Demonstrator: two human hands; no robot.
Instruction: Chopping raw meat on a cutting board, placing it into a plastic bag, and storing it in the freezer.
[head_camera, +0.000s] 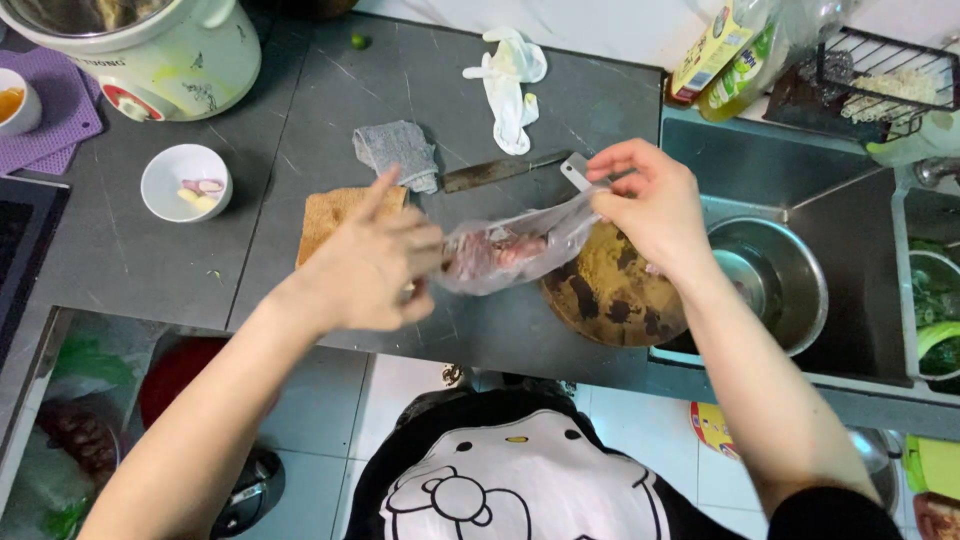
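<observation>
**Bag of meat held over the board, nothing tipped out yet**

The person holds a clear plastic bag (515, 250) with pinkish raw meat inside, stretched between both hands above the dark counter (300, 140). The left hand (375, 262) has its grip clenched on the bag's lower end, though motion blur hides how the fingers lie. The right hand (645, 205) pinches the upper end of the bag between fingers and thumb, lifting it a little higher than the other side.

The bag hangs just over the near edge of a round wooden chopping board (612, 290), which bears dark stains but no meat. A cleaver (510, 170) lies on the counter beyond the bag, untouched. To the right a steel bowl (775, 275) sits in the sink; what it holds cannot be made out.

Judging from this, the work is at an early point: the meat is still bagged, the board is bare and the cleaver unused. Emptying the bag and any cutting appear to be left.

Elsewhere, a small white bowl (186, 182) holds a few sliced bits, and a grey cloth (398, 152) lies by the cleaver.
</observation>
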